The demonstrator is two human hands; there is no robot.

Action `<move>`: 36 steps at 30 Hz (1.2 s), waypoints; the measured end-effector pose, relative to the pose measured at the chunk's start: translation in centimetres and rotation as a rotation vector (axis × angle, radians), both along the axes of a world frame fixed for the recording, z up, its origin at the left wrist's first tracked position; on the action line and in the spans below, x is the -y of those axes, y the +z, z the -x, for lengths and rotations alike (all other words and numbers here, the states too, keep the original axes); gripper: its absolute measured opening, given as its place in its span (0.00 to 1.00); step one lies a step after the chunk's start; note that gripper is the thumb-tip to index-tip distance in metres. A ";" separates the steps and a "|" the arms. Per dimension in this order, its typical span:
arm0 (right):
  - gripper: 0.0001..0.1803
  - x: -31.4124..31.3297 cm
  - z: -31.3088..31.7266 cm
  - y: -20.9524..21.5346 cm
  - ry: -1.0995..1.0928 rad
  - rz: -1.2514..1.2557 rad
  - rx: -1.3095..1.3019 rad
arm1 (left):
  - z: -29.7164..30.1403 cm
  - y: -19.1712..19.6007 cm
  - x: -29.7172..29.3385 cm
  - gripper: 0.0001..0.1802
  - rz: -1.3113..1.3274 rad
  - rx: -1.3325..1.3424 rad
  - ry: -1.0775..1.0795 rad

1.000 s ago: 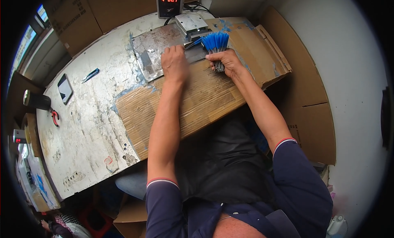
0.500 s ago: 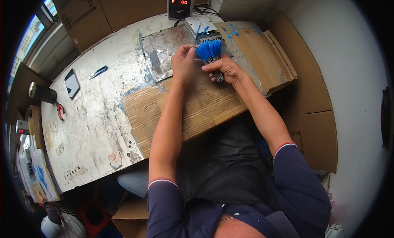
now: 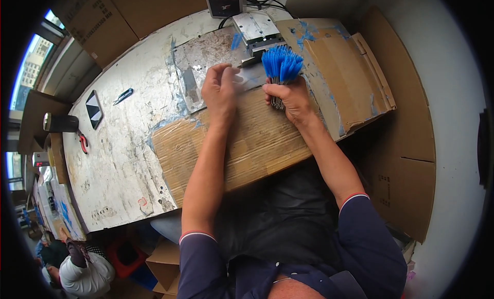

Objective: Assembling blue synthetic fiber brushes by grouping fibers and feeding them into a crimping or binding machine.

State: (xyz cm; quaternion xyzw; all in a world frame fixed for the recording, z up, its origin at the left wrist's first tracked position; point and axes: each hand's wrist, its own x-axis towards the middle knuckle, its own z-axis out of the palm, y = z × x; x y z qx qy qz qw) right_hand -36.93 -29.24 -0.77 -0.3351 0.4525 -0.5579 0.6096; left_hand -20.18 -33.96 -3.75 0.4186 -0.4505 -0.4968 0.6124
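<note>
My right hand point(image 3: 293, 99) is closed round a thick bundle of thin wire-stemmed pieces with blue bristle-like heads point(image 3: 282, 63). The heads fan out above my thumb, and the bare wire ends point(image 3: 277, 102) stick out below my fist. To the left of the bundle, apart from it, is my left hand point(image 3: 221, 90), its fingers bent and blurred by motion. Whether anything is between them I cannot make out. Beyond both hands sits a small metal device point(image 3: 254, 27) on a worn metal plate point(image 3: 206, 52). A few blue pieces point(image 3: 235, 41) lie beside the device.
Flattened cardboard point(image 3: 231, 144) covers the near table edge, and a cardboard box point(image 3: 350, 75) stands at right. On the white tabletop point(image 3: 134, 149) are a phone point(image 3: 94, 109), a cutter point(image 3: 123, 96), red-handled pliers point(image 3: 83, 143) and a dark cup point(image 3: 60, 123). A red-digit display box point(image 3: 225, 4) stands behind.
My left hand has drawn left, away from the bundle, while my right hand has shifted slightly right with it. The view has shifted a little. Blue pieces now show left of the device.
</note>
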 end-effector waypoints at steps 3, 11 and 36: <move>0.07 0.7 1.3 -0.7 -0.201 0.094 -0.184 | -0.4 0.9 -0.2 0.08 -0.008 0.087 0.122; 0.05 2.4 0.4 -1.7 -0.375 0.111 -0.350 | -0.4 1.0 -0.2 0.09 0.019 0.168 0.198; 0.09 1.6 1.1 -0.5 -0.314 0.063 -0.062 | 0.9 -0.5 1.0 0.04 0.445 0.927 0.205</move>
